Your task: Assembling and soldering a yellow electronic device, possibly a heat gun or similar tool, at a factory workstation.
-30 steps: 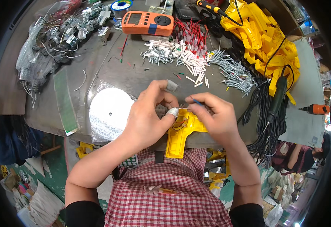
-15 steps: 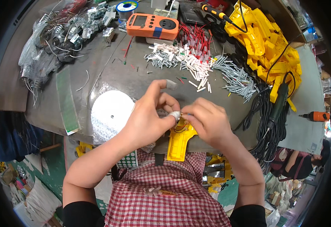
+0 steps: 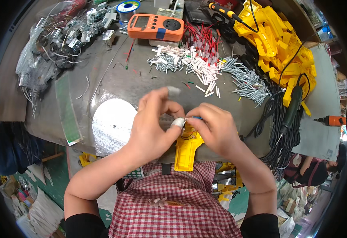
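Note:
My left hand (image 3: pixel 147 123) has white wrapping on its thumb and forefinger. Its thumb pinches against a bent finger at the upper end of a yellow plastic housing (image 3: pixel 184 156), while the forefinger sticks up, blurred. Right beside it, the thumb and forefinger of my right hand (image 3: pixel 215 129) are pressed together on something tiny, where a bit of blue (image 3: pixel 196 117) shows. What sits between the two pinches is too small to make out. Thin wires (image 3: pixel 188 136) curl inside the housing, whose narrow end points toward my checked apron; the hands cover its upper part.
A white disc (image 3: pixel 114 119) on bubble wrap lies to the left. Beyond my hands are an orange meter (image 3: pixel 155 27), white sleeves (image 3: pixel 205 71), screws (image 3: pixel 247 77) and red wires (image 3: pixel 203 39). Yellow housings (image 3: pixel 278 43) pile up far right, near a corded soldering iron (image 3: pixel 292 107).
My left forefinger has moved and is blurred now. Both pinches have shifted slightly left together, staying close to each other. The whole view has also shifted a little.

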The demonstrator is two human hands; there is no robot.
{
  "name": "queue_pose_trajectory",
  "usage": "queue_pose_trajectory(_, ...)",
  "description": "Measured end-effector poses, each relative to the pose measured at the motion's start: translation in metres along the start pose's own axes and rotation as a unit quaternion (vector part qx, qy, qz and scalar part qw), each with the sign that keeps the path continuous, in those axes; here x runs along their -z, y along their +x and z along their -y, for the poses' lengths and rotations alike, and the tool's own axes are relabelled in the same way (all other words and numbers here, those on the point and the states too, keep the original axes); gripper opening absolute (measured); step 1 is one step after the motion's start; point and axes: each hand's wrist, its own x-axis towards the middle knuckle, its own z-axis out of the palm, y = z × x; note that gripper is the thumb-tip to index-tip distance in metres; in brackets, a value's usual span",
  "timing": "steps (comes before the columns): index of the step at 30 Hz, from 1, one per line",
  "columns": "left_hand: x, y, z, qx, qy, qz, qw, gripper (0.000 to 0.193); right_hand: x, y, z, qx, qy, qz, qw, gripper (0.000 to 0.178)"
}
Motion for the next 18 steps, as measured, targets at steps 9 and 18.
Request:
queue_pose_trajectory(9,0.000,0.005,0.001,0.030,-0.138,0.016,0.990,0.059,-0.004,0.000,-0.006,0.077,-0.006,-0.020,0.997,0.019)
queue_pose_trajectory(18,0.021,0.015,-0.018,-0.226,0.205,-0.032,0.952,0.025,0.009,0.001,-0.015,-0.145,0.262,-0.059,0.952,0.023)
